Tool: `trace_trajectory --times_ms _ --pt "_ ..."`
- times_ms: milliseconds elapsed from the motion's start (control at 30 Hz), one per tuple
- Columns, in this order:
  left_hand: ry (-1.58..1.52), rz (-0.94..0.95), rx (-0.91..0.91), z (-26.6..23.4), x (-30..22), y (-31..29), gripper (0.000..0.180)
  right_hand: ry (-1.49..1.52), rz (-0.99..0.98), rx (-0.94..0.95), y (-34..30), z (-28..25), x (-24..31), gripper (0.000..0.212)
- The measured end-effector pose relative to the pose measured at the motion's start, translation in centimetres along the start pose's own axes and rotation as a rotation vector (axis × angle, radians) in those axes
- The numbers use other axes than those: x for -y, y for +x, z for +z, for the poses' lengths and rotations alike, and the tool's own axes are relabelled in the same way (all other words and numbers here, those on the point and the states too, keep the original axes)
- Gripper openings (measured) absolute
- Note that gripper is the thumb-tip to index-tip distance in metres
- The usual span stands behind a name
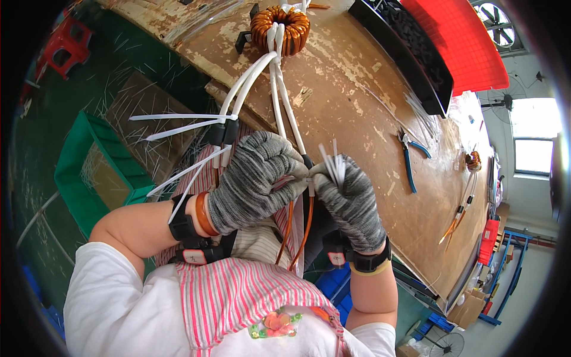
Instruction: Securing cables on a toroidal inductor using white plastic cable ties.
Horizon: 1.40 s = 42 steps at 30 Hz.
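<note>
A copper-wound ring coil lies at the table's far side, its white-sleeved leads running toward me. My left hand, in a grey knit glove, pinches a white cable tie at the right-hand leads, just below a black sleeve. Across from it, my right hand, gloved alike, has its fingertips closed at the same tie and holds a bundle of white cable ties upright. Bare copper-coloured wire ends hang below. On the left-hand leads, fastened cable ties stick out leftward, near black sleeves.
Blue-handled cutters lie on the worn wooden table, right of my hands. Beyond stand a black bin of dark pieces and a red tray. A second coil lies far right. A green crate stands at left.
</note>
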<state>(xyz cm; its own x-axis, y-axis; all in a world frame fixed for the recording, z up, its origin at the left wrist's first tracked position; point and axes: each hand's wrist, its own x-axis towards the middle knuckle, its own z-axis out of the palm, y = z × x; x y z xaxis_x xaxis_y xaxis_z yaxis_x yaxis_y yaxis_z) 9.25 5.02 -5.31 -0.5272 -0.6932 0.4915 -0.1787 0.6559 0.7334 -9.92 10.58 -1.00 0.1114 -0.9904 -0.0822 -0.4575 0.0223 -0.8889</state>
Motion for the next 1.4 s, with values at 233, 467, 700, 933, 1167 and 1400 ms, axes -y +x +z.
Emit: trace_trajectory --times_ms 233,467,700,933,1167,1400 --pt "0.133 0.085 -0.011 -0.5 -0.7 0.5 0.023 0.340 0.160 -0.121 -0.5 0.7 1.2 0.023" --pt "0.101 0.165 0.134 -2.8 -1.1 0.5 0.016 0.028 -0.163 -0.008 0.2 -0.1 1.0 0.020" --pt "-0.163 0.183 0.094 -4.3 -2.0 1.0 0.011 -0.189 -0.188 -0.067 -0.1 0.3 -0.6 0.023" --pt "-0.858 -0.492 0.288 -5.3 -2.7 0.9 0.016 -0.005 0.070 -0.344 -1.7 0.8 -0.3 0.018" --pt "-0.906 -0.323 0.349 -4.4 -1.6 0.6 0.010 -0.129 -0.033 -0.232 -0.7 3.1 -0.9 0.024" --pt "-0.769 -0.113 0.290 -4.2 -1.8 0.6 0.010 0.102 0.133 -0.147 -1.8 1.6 -0.8 0.026"
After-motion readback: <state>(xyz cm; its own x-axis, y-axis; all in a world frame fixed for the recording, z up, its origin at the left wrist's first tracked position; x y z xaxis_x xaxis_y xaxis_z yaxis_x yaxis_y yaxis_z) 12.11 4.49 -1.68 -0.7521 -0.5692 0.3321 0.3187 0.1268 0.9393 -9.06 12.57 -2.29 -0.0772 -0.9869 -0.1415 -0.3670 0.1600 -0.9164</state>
